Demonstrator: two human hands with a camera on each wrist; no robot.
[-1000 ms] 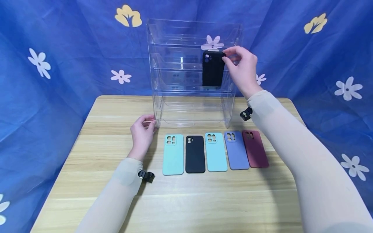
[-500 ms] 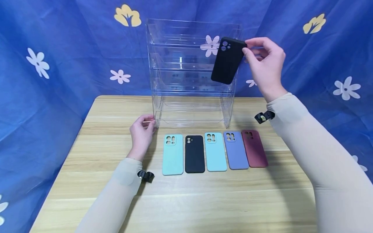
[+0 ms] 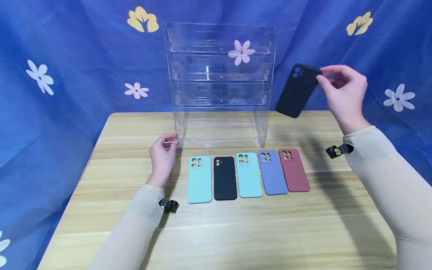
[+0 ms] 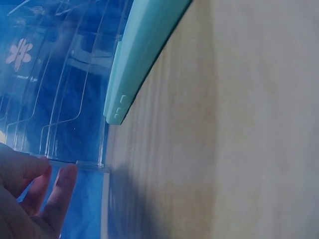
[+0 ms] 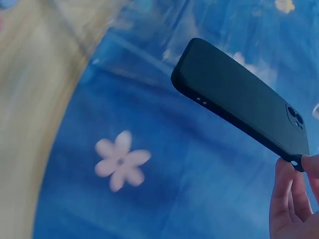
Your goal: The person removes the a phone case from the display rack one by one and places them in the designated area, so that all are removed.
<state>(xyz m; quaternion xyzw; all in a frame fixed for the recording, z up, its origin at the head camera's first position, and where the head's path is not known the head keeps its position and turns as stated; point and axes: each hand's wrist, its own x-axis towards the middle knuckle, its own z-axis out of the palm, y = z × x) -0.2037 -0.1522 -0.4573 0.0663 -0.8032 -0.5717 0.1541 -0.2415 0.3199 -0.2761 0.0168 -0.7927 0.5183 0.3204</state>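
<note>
My right hand (image 3: 347, 92) pinches a black phone case (image 3: 298, 90) by its upper corner, in the air to the right of the clear plastic rack (image 3: 221, 54). The case hangs tilted, camera cutouts at the top; in the right wrist view this black case (image 5: 239, 94) is seen from its long side. At the rack's lower left, my left hand (image 3: 163, 155) pinches the side edge between thumb and fingers. A row of cases lies in front of the rack: turquoise (image 3: 200, 183), black (image 3: 225, 182), another turquoise (image 3: 249, 180), lilac (image 3: 274, 176) and dark red (image 3: 295, 174).
The rack has several stacked tiers and stands at the back of the wooden table (image 3: 216, 232). Behind it hangs a blue cloth (image 3: 101, 56) with flower prints. Each wrist wears a small black device, such as the left wrist device (image 3: 170, 205).
My right hand has drawn the black case out from in front of the rack, first up and right, then further right and down. The left hand has stayed at the rack's edge.
</note>
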